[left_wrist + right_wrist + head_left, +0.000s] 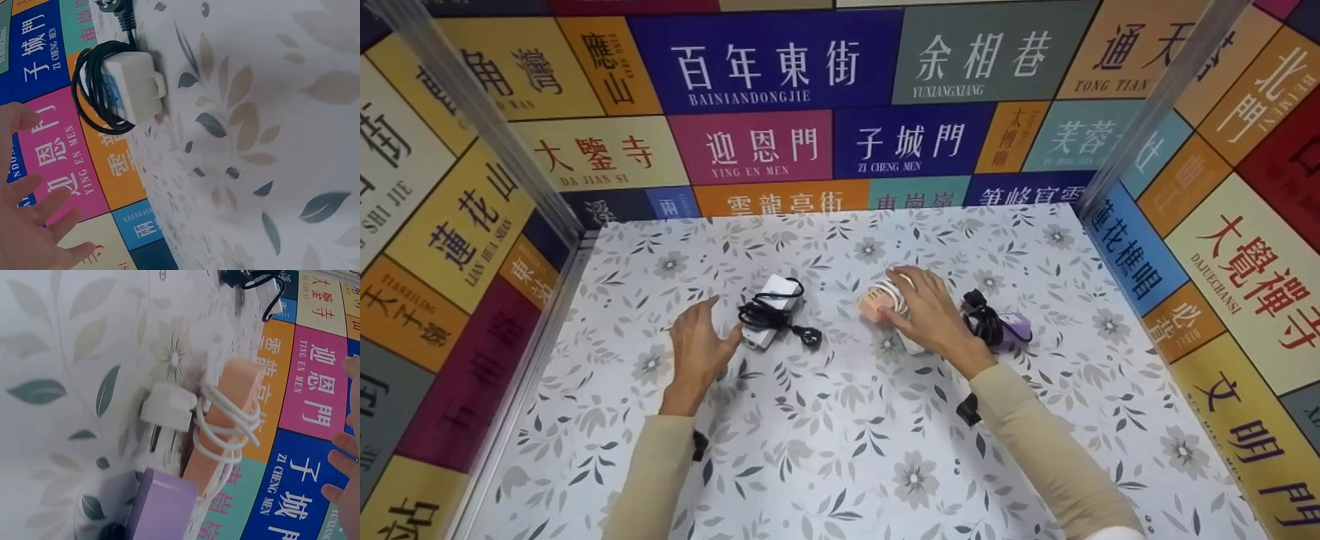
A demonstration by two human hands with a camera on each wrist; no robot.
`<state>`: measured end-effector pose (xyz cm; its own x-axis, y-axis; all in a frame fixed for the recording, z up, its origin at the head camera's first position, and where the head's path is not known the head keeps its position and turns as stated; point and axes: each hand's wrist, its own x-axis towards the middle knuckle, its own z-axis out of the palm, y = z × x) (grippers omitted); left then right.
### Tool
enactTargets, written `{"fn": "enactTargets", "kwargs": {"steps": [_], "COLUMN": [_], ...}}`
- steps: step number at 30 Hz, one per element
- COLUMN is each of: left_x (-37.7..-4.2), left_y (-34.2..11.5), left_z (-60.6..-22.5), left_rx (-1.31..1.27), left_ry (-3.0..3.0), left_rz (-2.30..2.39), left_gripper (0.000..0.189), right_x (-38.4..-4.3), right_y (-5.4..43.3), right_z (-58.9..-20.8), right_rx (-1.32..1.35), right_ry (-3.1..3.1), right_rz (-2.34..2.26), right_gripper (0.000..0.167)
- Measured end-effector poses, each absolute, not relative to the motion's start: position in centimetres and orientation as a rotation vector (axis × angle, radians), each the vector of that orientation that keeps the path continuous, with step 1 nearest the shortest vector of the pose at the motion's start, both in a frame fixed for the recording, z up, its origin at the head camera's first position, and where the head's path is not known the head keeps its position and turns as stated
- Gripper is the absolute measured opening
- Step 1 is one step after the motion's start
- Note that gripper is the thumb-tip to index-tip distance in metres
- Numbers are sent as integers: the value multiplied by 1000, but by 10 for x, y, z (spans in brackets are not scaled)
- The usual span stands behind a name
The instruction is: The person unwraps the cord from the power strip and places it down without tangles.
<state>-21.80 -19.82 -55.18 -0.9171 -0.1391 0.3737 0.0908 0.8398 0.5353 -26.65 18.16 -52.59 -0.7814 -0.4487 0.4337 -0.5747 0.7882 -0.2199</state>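
Note:
My left hand point(701, 349) is just left of a white power strip point(782, 285), thumb towards it, fingers spread. A black cord point(765, 311) winds round that strip, and its plug point(810, 337) lies to the right. The left wrist view shows a gap between the hand point(28, 225) and the strip point(138, 84). Over a peach power strip point(872, 304) wrapped in white cord, my right hand point(934, 311) hides part of it. In the right wrist view the fingers look loosely extended, apart from the strip point(239, 379). A white plug point(169, 408) sits beside it.
Right of my right hand lies a purple power strip point(1015, 328) with a bundled black cord point(981, 319). A flower-patterned cloth point(840, 450) covers the table. Panels of coloured signs point(765, 60) stand at the back and both sides.

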Motion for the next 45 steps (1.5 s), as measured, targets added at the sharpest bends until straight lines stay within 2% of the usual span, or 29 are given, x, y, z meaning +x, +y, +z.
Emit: {"fn": "enactTargets", "kwargs": {"steps": [17,29,45], "left_x": [-213,-218,-226], "left_y": [-176,-169,-161], "left_z": [-592,-611,-621], "left_rx": [92,196,279], "left_ry": [-2472,-2557,-2476], "left_rz": [-956,-1175,-1406], "left_gripper": [59,69,75], "right_x": [-256,-254,-248], "right_y": [136,109,86], "right_z": [-556,-573,-614], "right_rx": [944,868,620], "right_ry": [-2478,-2592,-2700], "right_rz": [732,929,1508], "right_gripper": [60,61,61]}}
